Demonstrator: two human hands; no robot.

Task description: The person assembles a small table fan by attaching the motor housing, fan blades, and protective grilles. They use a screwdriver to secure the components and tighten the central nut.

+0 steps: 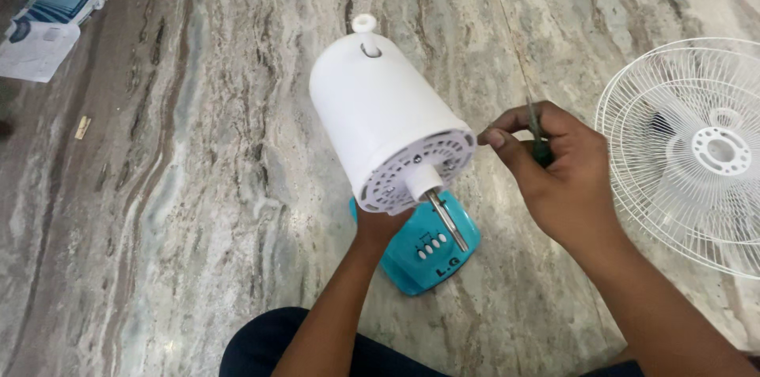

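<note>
The person's left hand point(381, 226) reaches up from below and props the white plastic cylindrical fan motor housing point(380, 112); only the wrist and the heel of the hand show beneath the perforated round front face, so I cannot tell whether its fingers are wrapped around the stem or merely pressed against it. Just beyond that hand, partly hidden by it, sits the turquoise plastic fan base with a row of white push buttons point(431, 246), resting on the grey veined marble floor point(198, 187). From the middle of the vented face a bare metal motor shaft point(447, 220) sticks out toward the camera, with no blade on it. The right hand point(554, 175) hovers just to the right of the housing's rim, closed in a pinch on a thin dark-handled screwdriver point(538, 139), thumb and forefinger bunched near the shank (the tip itself is hidden behind the fingers). Well to the right of that hand lies 1 white wire fan guard point(697, 147), flat on the floor and detached. Far off to the upper left of the left hand lie loose printed paper sheets point(47, 24). By my reading the work stands at the motor face with the guard off, and the tool is being brought to bear on 1 of the small fasteners in the vented plate; the next move would call for seating the tip squarely while the left hand holds the housing from rolling.
</note>
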